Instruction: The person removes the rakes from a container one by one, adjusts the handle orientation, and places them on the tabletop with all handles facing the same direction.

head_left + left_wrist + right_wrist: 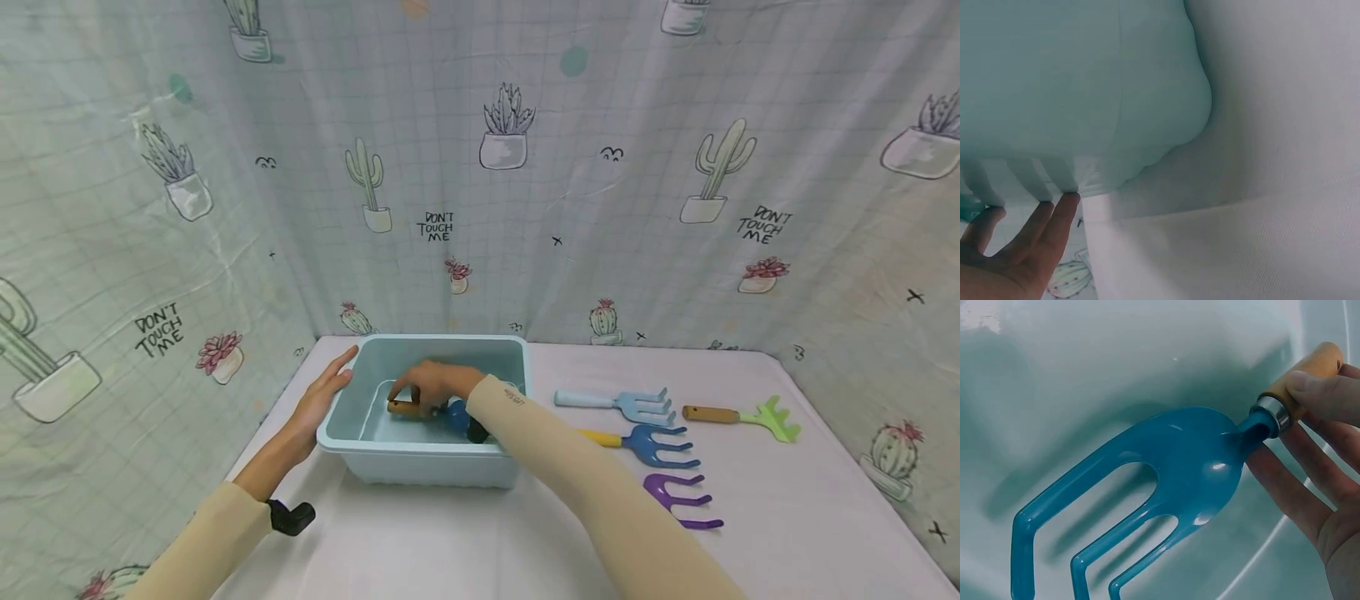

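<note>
A pale blue plastic basin [427, 468] stands on the white table. Inside it, my right hand [438, 382] grips the wooden handle of a blue garden hand rake [457, 417]. In the right wrist view, the thumb lies on the handle near a metal collar, and the blue rake head [1194, 456] spreads into three bent tines above the basin floor. My left hand [318, 408] is at the basin's left side. Its straight fingers [1054, 231] touch the outer wall in the left wrist view. The right forearm covers part of the basin's right rim.
Right of the basin lie a light blue hand rake [647, 407], a blue one with a yellow handle [651, 446], a purple one [660, 487] partly behind my right sleeve, and a green one with a wooden handle [712, 414]. A cactus-print curtain [555, 283] hangs behind.
</note>
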Motion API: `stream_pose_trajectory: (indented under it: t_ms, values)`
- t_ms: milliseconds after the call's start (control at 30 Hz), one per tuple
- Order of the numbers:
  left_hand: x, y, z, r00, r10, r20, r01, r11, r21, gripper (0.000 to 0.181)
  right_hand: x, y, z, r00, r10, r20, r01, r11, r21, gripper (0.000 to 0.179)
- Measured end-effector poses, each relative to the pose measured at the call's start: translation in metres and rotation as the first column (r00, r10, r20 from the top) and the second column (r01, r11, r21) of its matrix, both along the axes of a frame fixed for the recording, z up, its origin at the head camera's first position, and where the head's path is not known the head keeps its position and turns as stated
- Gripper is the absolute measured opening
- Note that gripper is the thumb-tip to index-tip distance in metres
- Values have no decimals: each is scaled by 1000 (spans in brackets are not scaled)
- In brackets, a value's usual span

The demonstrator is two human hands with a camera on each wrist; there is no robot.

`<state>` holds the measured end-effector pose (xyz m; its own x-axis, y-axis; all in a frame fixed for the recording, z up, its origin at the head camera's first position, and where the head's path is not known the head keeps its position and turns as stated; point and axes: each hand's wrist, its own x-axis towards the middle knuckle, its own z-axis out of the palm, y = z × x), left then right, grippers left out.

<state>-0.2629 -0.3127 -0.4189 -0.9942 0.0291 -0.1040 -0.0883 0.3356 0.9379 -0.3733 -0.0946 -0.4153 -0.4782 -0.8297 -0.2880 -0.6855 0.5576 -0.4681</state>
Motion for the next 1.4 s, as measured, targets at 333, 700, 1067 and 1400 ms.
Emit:
stream_pose_trajectory:
  t_ms: [333, 700, 1067, 1400]
  values:
    - [0, 0, -1, 1000, -8, 0, 8, 1000, -10, 58, 1, 1, 11, 997, 50, -66, -55, 996, -72, 60]
    - [0, 0, -1, 1000, 10, 14, -9, 1000, -30, 59, 6, 9, 33, 991, 58, -122, -71, 992, -106, 60]
    - [-1, 0, -1, 1000, -10, 8, 10, 1000, -22, 60, 13, 24, 62, 986, 65, -150, -88, 984, -156, 59]
    - [-1, 0, -1, 999, 6, 31, -5, 1000, -29, 60, 16, 38, 90, 992, 41, -120, -70, 965, -253, 61]
